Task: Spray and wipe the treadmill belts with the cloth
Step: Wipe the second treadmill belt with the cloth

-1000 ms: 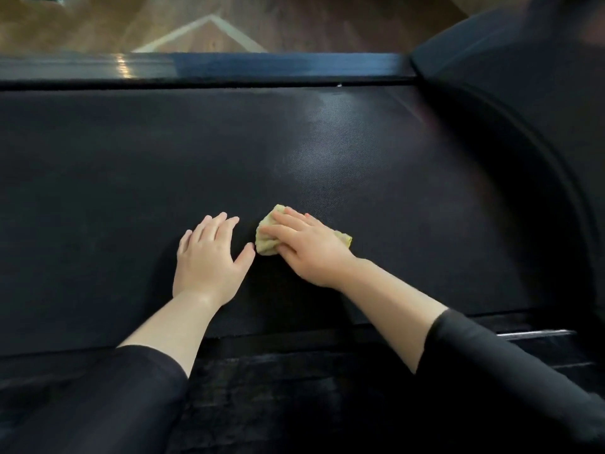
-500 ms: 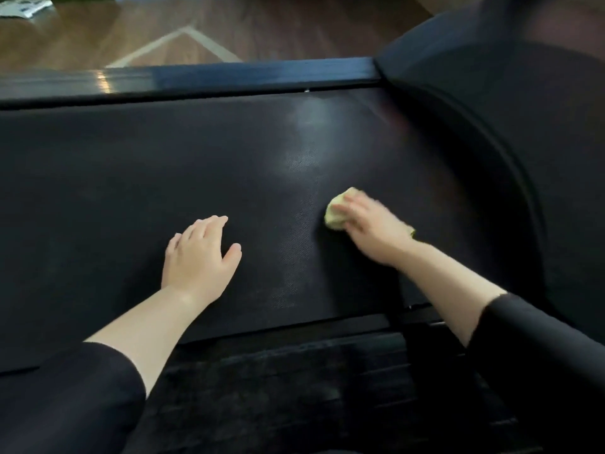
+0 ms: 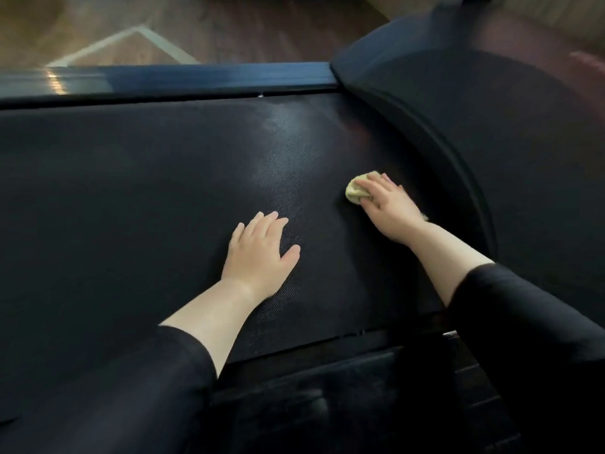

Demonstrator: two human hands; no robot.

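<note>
**A:** From the head camera, where are the hands?

**B:** Both are down on the treadmill belt [image 3: 131, 191], a dark textured sheet that fills most of the view. The left hand [image 3: 258, 253] lies palm down near the middle of it. Its fingers are straight and close together, its thumb is spread out to the right, and it holds nothing. The forearm runs back toward the lower left into a black left sleeve [image 3: 131, 388].

**A:** And the other one?

**B:** The right hand [image 3: 389, 204] reaches further forward and to the right, well apart from the left. It presses a bunched pale yellow cloth [image 3: 355, 190] onto the belt. The fingers lie over the top of the cloth, lightly bent, and the thumb is tucked against its near edge, so the hand grips it. Most of the cloth pokes out past the fingertips on the left, and a small scrap shows beside the wrist.

**A:** How is that arm set?

**B:** The bare forearm slants down to the right into a black right sleeve [image 3: 523, 322].

**A:** What lies around the cloth?

**B:** Just right of it the belt meets a curved dark housing [image 3: 507, 158]. Up and left of it, a pale sheen shows on the belt. A blue-black side rail [image 3: 196, 78] runs along the belt's far edge, with wooden floor [image 3: 229, 27] beyond it carrying a white line [image 3: 154, 39].
</note>
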